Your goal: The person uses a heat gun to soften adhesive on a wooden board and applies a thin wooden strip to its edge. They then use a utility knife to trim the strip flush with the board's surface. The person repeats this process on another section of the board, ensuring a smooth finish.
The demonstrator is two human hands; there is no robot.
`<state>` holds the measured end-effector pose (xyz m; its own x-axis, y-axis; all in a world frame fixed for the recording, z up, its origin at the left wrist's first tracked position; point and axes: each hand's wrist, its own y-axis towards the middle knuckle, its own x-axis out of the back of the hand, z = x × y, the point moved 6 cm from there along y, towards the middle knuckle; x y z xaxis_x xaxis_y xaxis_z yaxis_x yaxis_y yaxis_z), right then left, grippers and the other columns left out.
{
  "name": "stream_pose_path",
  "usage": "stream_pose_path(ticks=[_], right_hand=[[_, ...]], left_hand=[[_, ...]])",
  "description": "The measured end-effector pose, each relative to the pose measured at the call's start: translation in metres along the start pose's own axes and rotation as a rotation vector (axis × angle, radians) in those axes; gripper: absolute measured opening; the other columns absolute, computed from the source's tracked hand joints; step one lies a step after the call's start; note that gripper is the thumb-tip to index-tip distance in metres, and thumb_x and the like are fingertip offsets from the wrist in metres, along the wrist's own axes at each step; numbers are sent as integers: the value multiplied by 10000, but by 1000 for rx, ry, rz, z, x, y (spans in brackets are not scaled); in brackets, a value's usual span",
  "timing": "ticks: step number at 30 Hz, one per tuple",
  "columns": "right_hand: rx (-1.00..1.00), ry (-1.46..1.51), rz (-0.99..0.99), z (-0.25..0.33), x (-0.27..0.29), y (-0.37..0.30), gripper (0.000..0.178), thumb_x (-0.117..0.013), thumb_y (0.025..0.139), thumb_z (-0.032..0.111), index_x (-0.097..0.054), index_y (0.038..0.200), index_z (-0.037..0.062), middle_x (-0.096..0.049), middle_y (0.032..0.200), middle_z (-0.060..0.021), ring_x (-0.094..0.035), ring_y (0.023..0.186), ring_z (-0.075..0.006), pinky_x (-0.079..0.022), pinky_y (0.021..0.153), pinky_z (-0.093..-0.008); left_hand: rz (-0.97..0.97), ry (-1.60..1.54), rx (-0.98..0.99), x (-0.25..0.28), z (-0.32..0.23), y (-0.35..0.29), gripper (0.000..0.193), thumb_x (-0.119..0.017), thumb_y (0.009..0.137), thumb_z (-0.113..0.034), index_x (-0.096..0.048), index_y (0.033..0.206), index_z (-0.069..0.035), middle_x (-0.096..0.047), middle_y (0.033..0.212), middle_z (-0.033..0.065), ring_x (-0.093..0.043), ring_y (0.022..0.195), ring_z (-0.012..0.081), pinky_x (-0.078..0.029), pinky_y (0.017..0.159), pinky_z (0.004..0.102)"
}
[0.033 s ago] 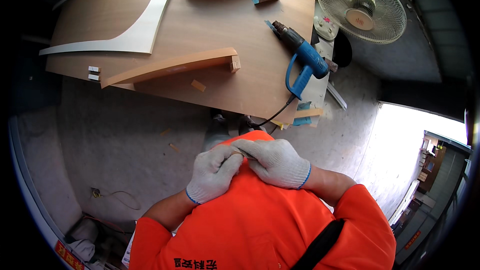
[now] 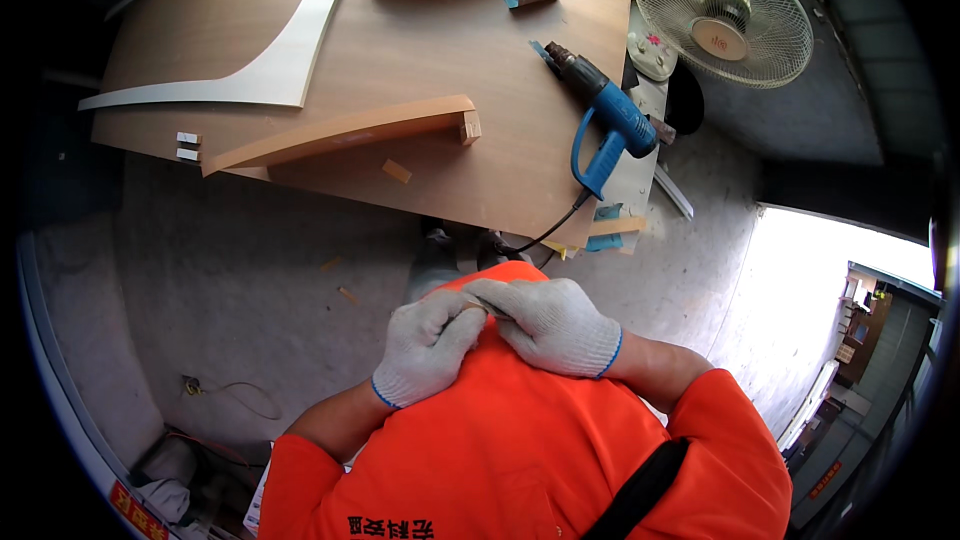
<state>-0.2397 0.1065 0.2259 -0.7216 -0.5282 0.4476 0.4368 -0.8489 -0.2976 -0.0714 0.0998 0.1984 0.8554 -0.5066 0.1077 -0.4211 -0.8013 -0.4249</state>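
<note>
Wooden worktop (image 2: 440, 180) lies ahead of the grip, past some grey floor (image 2: 270, 270). Gloved L hand (image 2: 425, 343) & R hand (image 2: 557, 328) meet at chest; L thumb + fingers pinch a small tan piece (image 2: 474, 307), mostly hidden, so can't tell its long axis. R fingers bend over its R side, closure unclear. Blue heat gun (image 2: 622, 118) ahead-R, R hand nearer; curved strip (image 2: 340, 128) ahead-L, L nearer.
</note>
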Motion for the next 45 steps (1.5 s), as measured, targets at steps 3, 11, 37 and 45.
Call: stream_pose_path(ticks=[3,11,37,45], right_hand=[[7,-24,-12,1,0,-1,449,-646,897,39,-652,1344,78,-747,994,-181,-716,939,-398,-567,799,-471],[60,-6,-77,8,2,4,291,-641,885,16,-636,1172,59,-721,892,-179,-708,850,-401,-549,725,-477],[12,-123,-29,1,11,1,224,-650,925,92,-633,1147,112,-707,866,-154,-695,765,-387,-537,662,-488],[18,-149,0,-27,15,-14,216,-655,950,168,-700,1156,121,-736,933,-138,-723,831,-376,-581,729,-487]], left_hand=[[-14,-1,-24,0,-5,0,155,-655,1006,-117,-743,931,-14,-714,751,76,-687,667,153,-548,644,314],[-1,-9,-33,-3,-9,1,153,-655,986,-93,-719,866,-21,-710,739,74,-681,658,154,-541,632,318],[-12,-81,36,-6,-11,6,136,-678,982,-97,-730,889,-11,-708,767,69,-675,668,152,-534,636,314],[311,115,61,-5,-11,22,242,-651,1032,-198,-750,1002,21,-749,922,112,-696,822,171,-557,767,343]])
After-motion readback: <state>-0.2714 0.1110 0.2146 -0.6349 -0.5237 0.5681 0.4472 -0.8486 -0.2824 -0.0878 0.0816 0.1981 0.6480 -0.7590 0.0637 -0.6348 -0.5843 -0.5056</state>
